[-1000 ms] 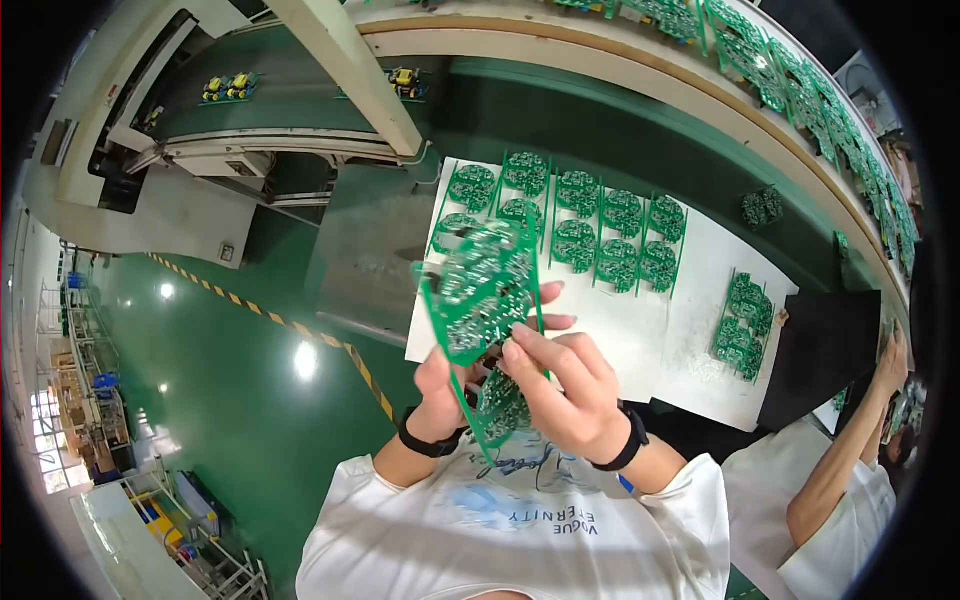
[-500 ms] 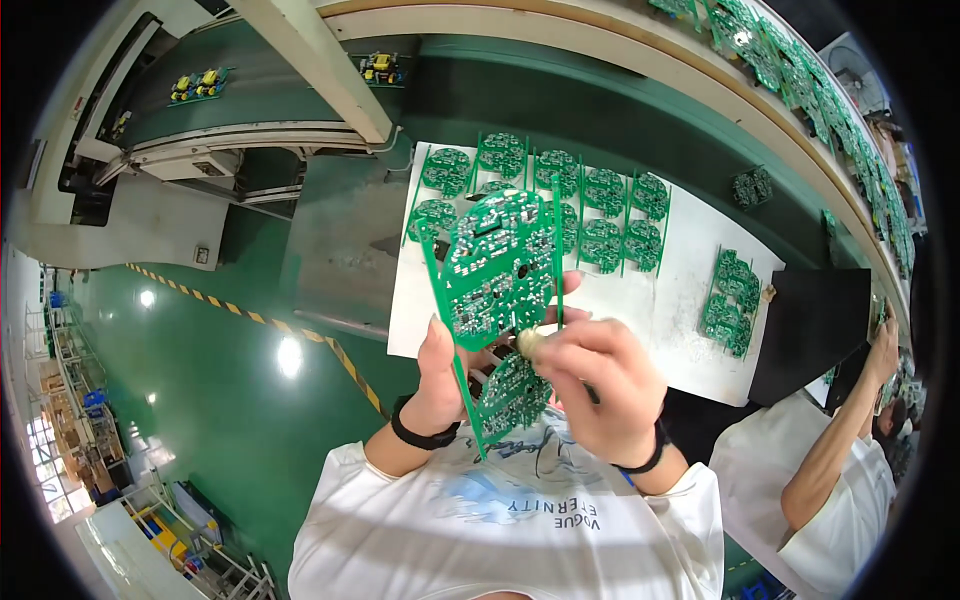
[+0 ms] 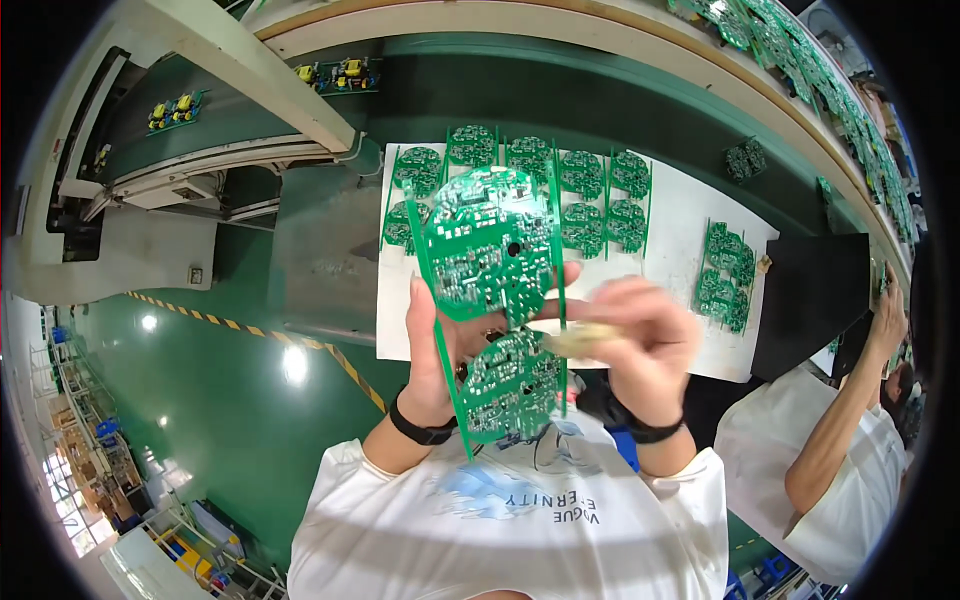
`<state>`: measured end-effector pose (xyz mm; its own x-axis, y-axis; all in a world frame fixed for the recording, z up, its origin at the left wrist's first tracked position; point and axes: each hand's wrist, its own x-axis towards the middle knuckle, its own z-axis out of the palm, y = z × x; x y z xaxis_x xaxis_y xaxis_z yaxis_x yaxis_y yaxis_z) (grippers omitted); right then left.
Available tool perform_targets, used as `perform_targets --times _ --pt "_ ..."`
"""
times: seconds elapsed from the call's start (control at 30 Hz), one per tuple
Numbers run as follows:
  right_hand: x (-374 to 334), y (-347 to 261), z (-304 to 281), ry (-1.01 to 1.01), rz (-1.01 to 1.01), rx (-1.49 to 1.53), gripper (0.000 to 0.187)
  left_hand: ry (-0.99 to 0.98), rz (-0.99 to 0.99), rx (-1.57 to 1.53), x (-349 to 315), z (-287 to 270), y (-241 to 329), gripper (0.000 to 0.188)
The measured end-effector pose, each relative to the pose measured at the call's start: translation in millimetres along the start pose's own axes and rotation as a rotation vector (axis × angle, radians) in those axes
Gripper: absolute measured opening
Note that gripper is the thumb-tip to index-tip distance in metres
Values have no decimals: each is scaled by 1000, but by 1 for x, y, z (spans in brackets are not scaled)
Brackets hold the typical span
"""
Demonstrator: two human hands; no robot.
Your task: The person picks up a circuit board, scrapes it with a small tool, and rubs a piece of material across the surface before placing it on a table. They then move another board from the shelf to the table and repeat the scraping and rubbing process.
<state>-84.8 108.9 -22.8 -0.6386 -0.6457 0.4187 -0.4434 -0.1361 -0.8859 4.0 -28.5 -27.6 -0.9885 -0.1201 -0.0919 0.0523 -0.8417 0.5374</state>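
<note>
A green circuit board panel [image 3: 490, 250] is held up in front of my chest, with two rounded boards between thin side rails. My left hand [image 3: 425, 345] is closed around it from beneath and behind, thumb along the left rail; some fingers are hidden behind the panel. My right hand [image 3: 650, 350] pinches a small pale brush-like tool [image 3: 588, 342], smeared by motion. The tool's tip is beside the panel's right rail, near the joint between the two boards; whether it touches cannot be made out.
Several similar circuit boards [image 3: 582, 230] lie in rows on a white tabletop [image 3: 665, 300] beyond my hands. Another panel [image 3: 725, 275] lies at its right, beside a black sheet [image 3: 815, 300]. A green conveyor belt [image 3: 600, 110] runs behind. A co-worker's arm [image 3: 845, 410] is at the right.
My right hand has moved right with the brush-like tool, away from the middle of the panel. The panel has tilted to face me more, its lower board now showing more fully.
</note>
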Motion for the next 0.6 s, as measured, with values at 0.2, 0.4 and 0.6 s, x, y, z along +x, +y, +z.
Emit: perform_targets --times 0.2,0.4,0.6 --pt "3 -19 -13 72 -223 -220 19 43 -45 -45 7 9 -3 86" --pt "-8 -30 -18 -182 -369 -665 16 -4 -13 64 8 14 -8 88" --pt "-5 -27 -23 76 -335 -427 20 -76 -75 -90 3 17 -5 89"
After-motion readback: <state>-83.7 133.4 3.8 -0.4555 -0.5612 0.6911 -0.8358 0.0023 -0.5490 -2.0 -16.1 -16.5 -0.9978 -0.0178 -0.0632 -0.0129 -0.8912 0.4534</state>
